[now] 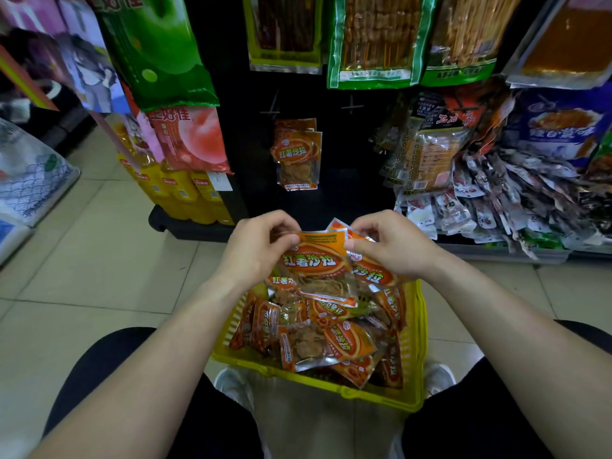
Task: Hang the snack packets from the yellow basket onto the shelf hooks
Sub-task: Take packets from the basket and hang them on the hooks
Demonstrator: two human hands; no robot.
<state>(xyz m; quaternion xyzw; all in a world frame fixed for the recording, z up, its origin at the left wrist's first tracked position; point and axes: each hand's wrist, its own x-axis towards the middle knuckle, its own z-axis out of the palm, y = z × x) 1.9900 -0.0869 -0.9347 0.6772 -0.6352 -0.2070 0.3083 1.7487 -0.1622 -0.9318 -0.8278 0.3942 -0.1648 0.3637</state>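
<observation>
A yellow basket [418, 342] stands on the floor between my knees, filled with several orange snack packets [347, 342]. Above it I hold a small stack of the same orange packets [316, 260]. My left hand [256, 250] pinches the stack's top left corner, and my right hand [394, 246] pinches the top right corner. A few matching packets [296, 154] hang from a hook on the black shelf panel straight ahead. Two bare hooks [351, 106] stick out of the panel above and to the right of them.
Large green-edged snack bags [377, 38] hang above the panel. Candy bags [188, 137] hang at the left over yellow boxes. A heap of small packets [496, 200] fills the low shelf at the right. Tiled floor [99, 260] lies to the left.
</observation>
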